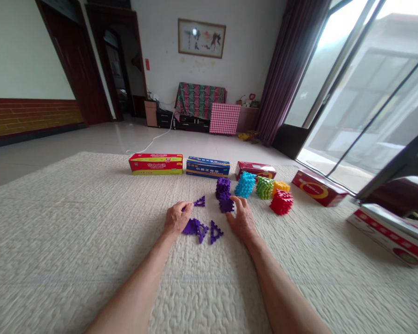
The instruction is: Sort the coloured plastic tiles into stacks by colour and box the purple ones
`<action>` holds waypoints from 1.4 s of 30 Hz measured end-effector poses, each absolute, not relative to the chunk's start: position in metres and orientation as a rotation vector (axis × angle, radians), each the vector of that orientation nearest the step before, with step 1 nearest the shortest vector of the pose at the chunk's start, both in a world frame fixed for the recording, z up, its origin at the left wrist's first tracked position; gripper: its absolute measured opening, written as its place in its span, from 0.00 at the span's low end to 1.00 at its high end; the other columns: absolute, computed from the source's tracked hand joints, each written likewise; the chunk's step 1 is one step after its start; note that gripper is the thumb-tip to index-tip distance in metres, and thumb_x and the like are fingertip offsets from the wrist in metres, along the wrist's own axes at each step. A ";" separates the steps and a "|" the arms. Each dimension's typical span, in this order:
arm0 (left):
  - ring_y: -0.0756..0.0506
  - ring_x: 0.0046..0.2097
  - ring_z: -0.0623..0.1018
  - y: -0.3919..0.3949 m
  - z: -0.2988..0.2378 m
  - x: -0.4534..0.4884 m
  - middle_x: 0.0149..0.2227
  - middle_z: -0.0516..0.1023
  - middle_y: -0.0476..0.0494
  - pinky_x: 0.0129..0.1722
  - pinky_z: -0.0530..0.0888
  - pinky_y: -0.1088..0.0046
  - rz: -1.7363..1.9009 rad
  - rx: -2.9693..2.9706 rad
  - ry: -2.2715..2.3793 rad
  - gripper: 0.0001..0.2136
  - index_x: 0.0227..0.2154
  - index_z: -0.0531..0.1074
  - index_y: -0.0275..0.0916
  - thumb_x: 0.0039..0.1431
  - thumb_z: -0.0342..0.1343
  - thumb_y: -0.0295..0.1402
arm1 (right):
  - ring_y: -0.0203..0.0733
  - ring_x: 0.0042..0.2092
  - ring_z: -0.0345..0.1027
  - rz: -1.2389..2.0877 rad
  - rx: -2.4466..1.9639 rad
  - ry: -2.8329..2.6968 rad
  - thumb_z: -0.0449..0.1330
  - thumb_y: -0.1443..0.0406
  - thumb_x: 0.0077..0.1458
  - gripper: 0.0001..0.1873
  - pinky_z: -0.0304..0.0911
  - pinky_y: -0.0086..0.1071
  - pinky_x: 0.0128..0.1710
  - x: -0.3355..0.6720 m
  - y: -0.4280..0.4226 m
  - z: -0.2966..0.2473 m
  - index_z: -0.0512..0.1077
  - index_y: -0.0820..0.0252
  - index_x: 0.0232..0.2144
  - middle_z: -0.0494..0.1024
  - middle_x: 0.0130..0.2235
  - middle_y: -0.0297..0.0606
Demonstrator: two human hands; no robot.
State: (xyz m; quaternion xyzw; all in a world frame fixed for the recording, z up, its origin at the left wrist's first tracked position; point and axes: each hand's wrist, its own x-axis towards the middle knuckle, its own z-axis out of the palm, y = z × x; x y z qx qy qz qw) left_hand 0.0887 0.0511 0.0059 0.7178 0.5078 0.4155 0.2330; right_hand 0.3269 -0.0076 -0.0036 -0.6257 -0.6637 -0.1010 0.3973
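My left hand (178, 217) is closed, its fingers curled together over a bit of purple that shows between them; most of that piece is hidden. Just beyond its fingertips lies a purple triangular interlocking piece (199, 202). My right hand (243, 219) grips a purple square interlocking piece (225, 205) between thumb and fingers at its right edge. Behind that square stands a purple stack (223, 188) of notched pieces. Between my wrists lie a flat purple square piece (189, 227), a purple triangle (201, 231) overlapping it, and another purple triangle (215, 232) apart to the right.
Stacks of blue pieces (245, 184), green pieces (264, 188), yellow pieces (281, 186) and red pieces (282, 202) stand to the right. Behind are a red-yellow box (156, 165), a blue box (208, 167) and a red box (257, 170). More boxes (318, 187) line the right side of the quilted cover (90, 222).
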 end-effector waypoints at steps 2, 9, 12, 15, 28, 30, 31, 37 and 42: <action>0.46 0.42 0.78 0.051 0.007 0.089 0.38 0.81 0.45 0.44 0.70 0.75 1.147 1.971 1.398 0.16 0.36 0.79 0.40 0.57 0.49 0.41 | 0.51 0.50 0.62 -0.262 -1.588 -1.682 0.56 0.70 0.44 0.27 0.63 0.46 0.50 0.327 -0.007 -0.004 0.63 0.61 0.50 0.66 0.48 0.48; 0.46 0.40 0.78 0.051 0.006 0.089 0.36 0.81 0.44 0.43 0.70 0.75 1.180 1.970 1.382 0.15 0.35 0.79 0.39 0.57 0.49 0.40 | 0.51 0.49 0.63 -0.310 -1.521 -1.644 0.57 0.68 0.46 0.24 0.63 0.48 0.48 0.321 -0.008 0.004 0.64 0.59 0.49 0.67 0.47 0.47; 0.45 0.39 0.79 0.052 0.005 0.089 0.35 0.81 0.43 0.41 0.71 0.74 1.213 1.947 1.395 0.16 0.35 0.79 0.38 0.57 0.50 0.40 | 0.48 0.47 0.64 -0.278 -1.401 -1.652 0.55 0.70 0.50 0.18 0.63 0.45 0.48 0.304 -0.014 0.015 0.66 0.58 0.45 0.68 0.44 0.44; 0.46 0.37 0.78 0.052 0.005 0.089 0.34 0.81 0.43 0.39 0.70 0.75 1.255 1.938 1.414 0.16 0.35 0.79 0.38 0.58 0.49 0.41 | 0.44 0.44 0.67 -0.080 -1.269 -1.805 0.53 0.69 0.53 0.11 0.64 0.40 0.46 0.279 -0.021 0.021 0.68 0.57 0.40 0.71 0.41 0.42; 0.48 0.31 0.76 0.055 0.006 0.088 0.28 0.80 0.44 0.32 0.68 0.77 1.350 1.782 1.455 0.16 0.31 0.78 0.38 0.57 0.49 0.42 | 0.47 0.48 0.65 0.197 -1.228 -2.277 0.59 0.69 0.46 0.19 0.59 0.43 0.51 0.220 -0.027 0.027 0.69 0.58 0.44 0.74 0.46 0.41; 0.48 0.32 0.77 0.057 0.004 0.087 0.29 0.81 0.44 0.34 0.69 0.76 1.355 1.755 1.435 0.16 0.31 0.78 0.38 0.57 0.49 0.42 | 0.46 0.47 0.66 0.223 -1.218 -2.264 0.59 0.69 0.46 0.19 0.60 0.42 0.50 0.220 -0.026 0.026 0.69 0.58 0.44 0.74 0.45 0.42; 0.47 0.33 0.77 0.058 0.004 0.087 0.30 0.81 0.43 0.35 0.70 0.76 1.356 1.740 1.429 0.16 0.31 0.78 0.38 0.57 0.49 0.42 | 0.46 0.47 0.66 0.232 -1.203 -2.245 0.59 0.70 0.45 0.20 0.60 0.42 0.50 0.220 -0.025 0.025 0.69 0.59 0.44 0.74 0.45 0.42; 0.46 0.34 0.78 0.058 0.002 0.086 0.31 0.81 0.43 0.36 0.71 0.75 1.376 1.613 1.405 0.17 0.32 0.78 0.38 0.56 0.49 0.44 | 0.43 0.47 0.65 0.245 -1.045 -1.978 0.57 0.71 0.44 0.23 0.63 0.38 0.48 0.230 -0.021 0.026 0.65 0.58 0.46 0.70 0.45 0.42; 0.45 0.36 0.78 0.055 0.007 0.086 0.32 0.82 0.42 0.37 0.71 0.74 1.345 1.685 1.394 0.16 0.32 0.78 0.38 0.56 0.49 0.43 | 0.43 0.48 0.65 0.196 -1.080 -1.795 0.57 0.70 0.47 0.21 0.62 0.39 0.50 0.236 -0.019 0.030 0.64 0.56 0.46 0.69 0.45 0.41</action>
